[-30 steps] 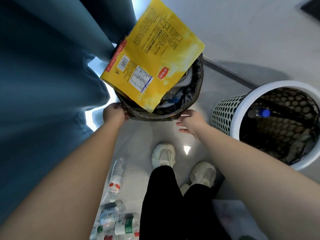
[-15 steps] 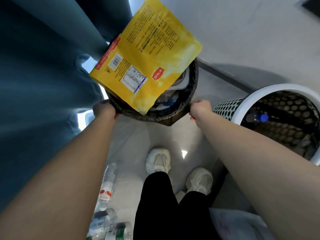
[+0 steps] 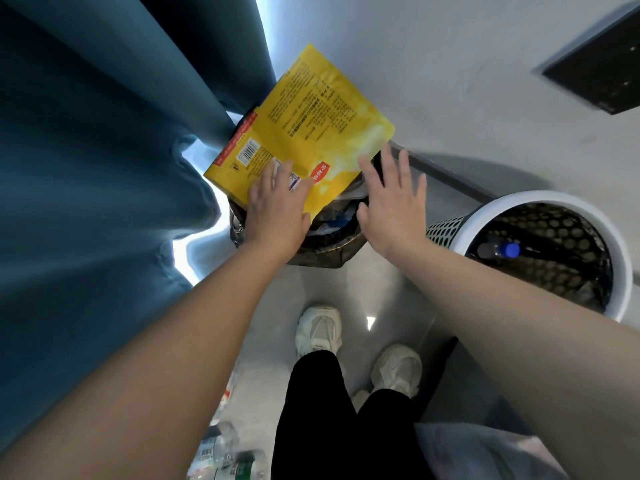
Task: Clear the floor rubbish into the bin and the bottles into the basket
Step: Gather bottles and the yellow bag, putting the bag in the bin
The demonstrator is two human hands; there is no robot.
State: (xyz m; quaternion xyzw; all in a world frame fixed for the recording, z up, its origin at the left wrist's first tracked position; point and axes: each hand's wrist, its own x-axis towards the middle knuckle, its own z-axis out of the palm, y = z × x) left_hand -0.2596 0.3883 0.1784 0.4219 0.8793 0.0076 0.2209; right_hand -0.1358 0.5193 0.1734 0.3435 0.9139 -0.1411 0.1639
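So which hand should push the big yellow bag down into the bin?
Probably the left hand: it already lies flat on the yellow bag sticking out of the bin. The right hand is open beside the bag's edge.

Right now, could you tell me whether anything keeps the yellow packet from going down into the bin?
Yes: the bin already looks full of crumpled rubbish, so the yellow packet sticks out above its rim. The left hand lies on the packet.
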